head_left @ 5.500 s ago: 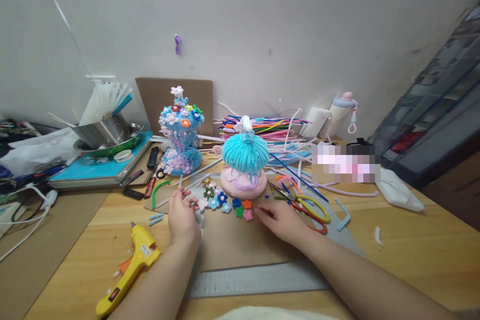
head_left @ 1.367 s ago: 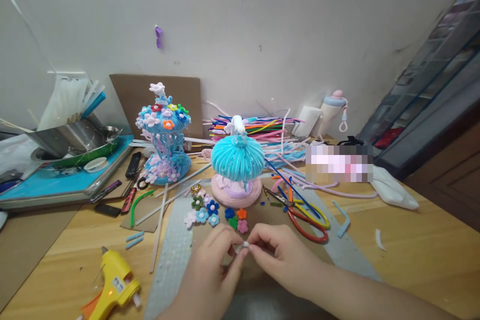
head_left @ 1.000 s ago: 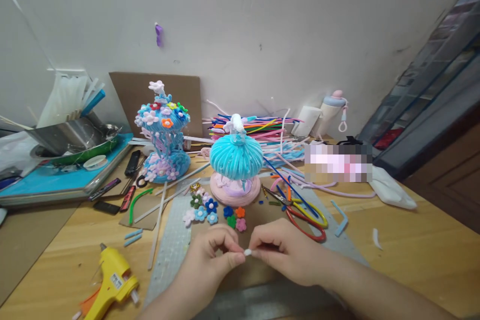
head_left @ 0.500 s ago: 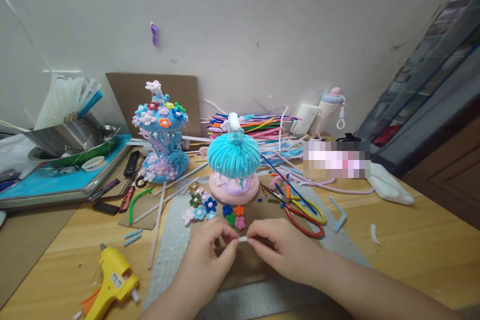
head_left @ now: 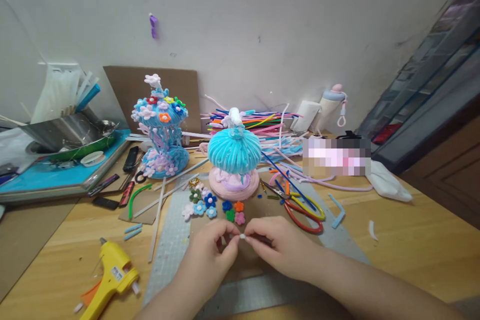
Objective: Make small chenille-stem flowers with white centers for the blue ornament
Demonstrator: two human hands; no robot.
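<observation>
My left hand [head_left: 210, 257] and my right hand [head_left: 275, 245] meet over a brown cardboard sheet [head_left: 247, 265], both pinching a tiny white fuzzy piece [head_left: 242, 236] between fingertips. Just beyond them lie several small pipe-cleaner flowers [head_left: 213, 206] in blue, green, orange and pink. Behind those stands a turquoise dome on a pink base [head_left: 234, 162]. A taller blue flower-covered figure [head_left: 161, 130] stands to its left.
A yellow glue gun [head_left: 110, 280] lies at the front left. Red and yellow handled scissors [head_left: 300, 207] rest right of the flowers. A heap of coloured pipe cleaners [head_left: 258, 127] lies by the wall. A steel bowl [head_left: 67, 132] sits on a blue board, far left.
Since 5.5 s ago my hands left the flowers and came together near me, pinching the white piece. Over the last second they only shift slightly while working it.
</observation>
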